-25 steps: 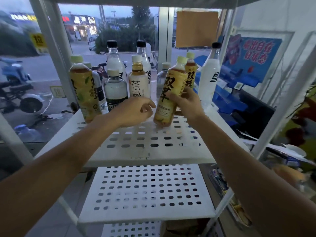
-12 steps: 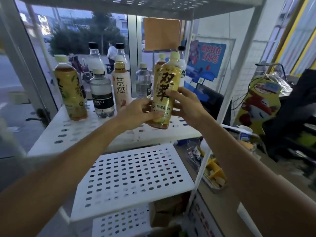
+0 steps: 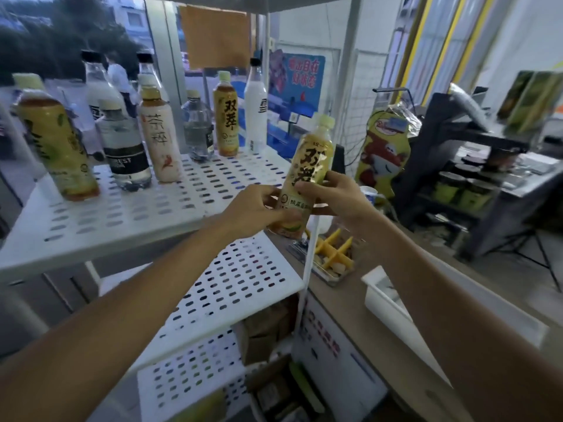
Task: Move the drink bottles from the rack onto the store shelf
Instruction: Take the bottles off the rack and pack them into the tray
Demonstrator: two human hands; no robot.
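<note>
your left grip (image 3: 256,205) and right grip (image 3: 333,196) hold one yellow-label tea bottle (image 3: 313,156) between them. the left grip's fingers curl round its lower body. the right grip's fingers and thumb wrap round its middle from the other side. the bottle is tilted, with its pale cap up and leaning to the right. its base is lifted clear, just off the right front corner of the rack's upper shelf (image 3: 182,205).

beyond and to the left of the left grip, the other bottles stand upright on that shelf:
- farthest left of it, a large yellow tea bottle (image 3: 58,147)
- next toward the grip, a clear soda bottle with a dark label (image 3: 125,153)
- beside that, a pale tea bottle (image 3: 158,138)
- behind these, two tall black-capped bottles (image 3: 94,86)
- beyond the grips, a small water bottle (image 3: 198,129), a matching yellow-label bottle (image 3: 225,117) and a white bottle (image 3: 255,108) in a row, all apart from the held bottle

below the left grip lies the lower shelf (image 3: 231,287), perforated like the upper one. below the right grip a brown surface (image 3: 396,257) carries a clear box of yellow pieces (image 3: 332,254). nearer you, under the right forearm, sits a white tray (image 3: 390,300).
</note>
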